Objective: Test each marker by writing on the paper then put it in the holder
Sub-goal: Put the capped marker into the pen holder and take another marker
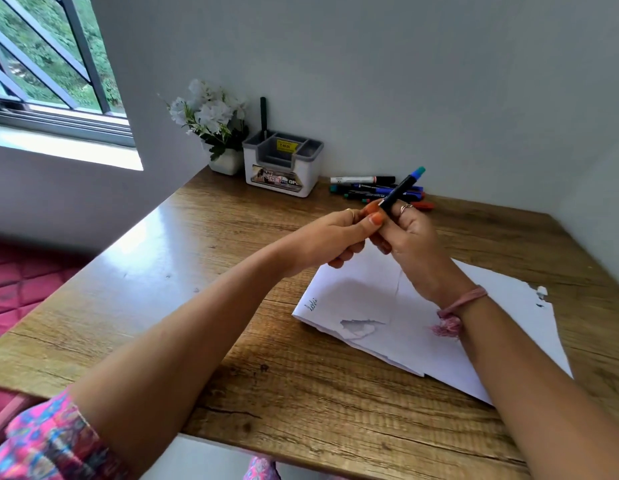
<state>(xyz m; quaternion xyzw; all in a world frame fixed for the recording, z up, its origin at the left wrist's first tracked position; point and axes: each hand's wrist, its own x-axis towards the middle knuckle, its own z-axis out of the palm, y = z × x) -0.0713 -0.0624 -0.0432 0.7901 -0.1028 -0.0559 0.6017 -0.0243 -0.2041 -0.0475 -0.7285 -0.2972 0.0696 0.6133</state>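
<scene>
A dark marker (403, 185) with a teal end points up and to the right above the table. My right hand (410, 237) grips its lower body. My left hand (339, 235) pinches the marker's near end, which the fingers hide. Below both hands lies white paper (422, 327), torn in places, with a small scribble near its left edge. A white and grey holder (282, 164) stands at the back by the wall with one dark marker (263, 114) upright in it. Several more markers (374, 188) lie in a pile to the right of the holder.
A white pot of white flowers (214, 126) stands left of the holder in the corner. The wooden table (197, 271) meets the wall at the back and right. A window (48, 64) is at the upper left, and a red mattress (20, 271) lies beyond the table's left edge.
</scene>
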